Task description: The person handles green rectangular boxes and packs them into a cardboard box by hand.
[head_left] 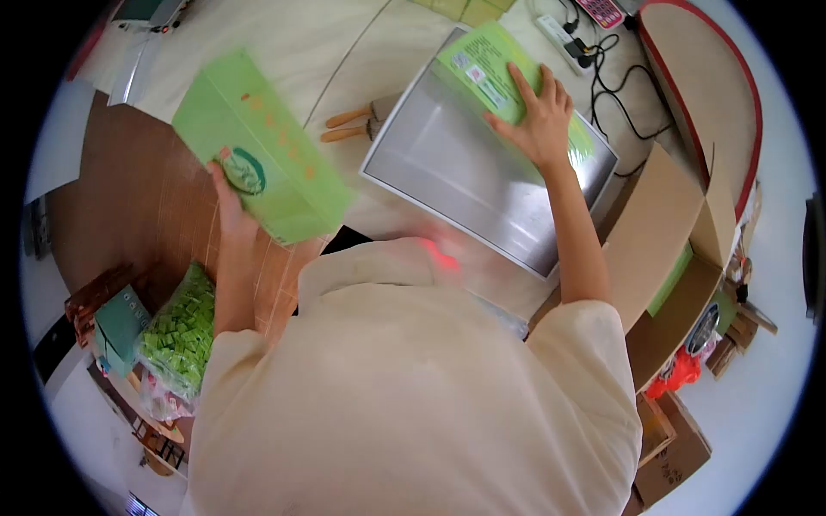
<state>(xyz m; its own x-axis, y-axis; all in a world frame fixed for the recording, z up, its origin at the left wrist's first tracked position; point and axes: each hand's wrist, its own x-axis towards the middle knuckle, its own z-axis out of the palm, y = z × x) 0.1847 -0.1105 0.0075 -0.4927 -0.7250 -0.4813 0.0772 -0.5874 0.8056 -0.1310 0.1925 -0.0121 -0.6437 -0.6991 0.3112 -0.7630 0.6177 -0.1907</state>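
My left hand (232, 206) grips a light green carton (267, 146) with a dark green round logo and orange characters, holding it tilted on the left side. The carton is slightly blurred. My right hand (540, 116) spans another green box (486, 64), thumb at its near edge and fingers at its far edge. This box has printed text and a white label on top, and it is over a shiny grey rectangular tray-like panel (465, 163) with a pale rim. Part of the box is hidden under my right hand and wrist.
Two wooden-handled tools (348, 125) lie beside the panel. A power strip (564, 43) with black cables (615, 99) is at the back right. An open cardboard box (650, 232) stands right; a clear bag of green packets (181, 331) is at left.
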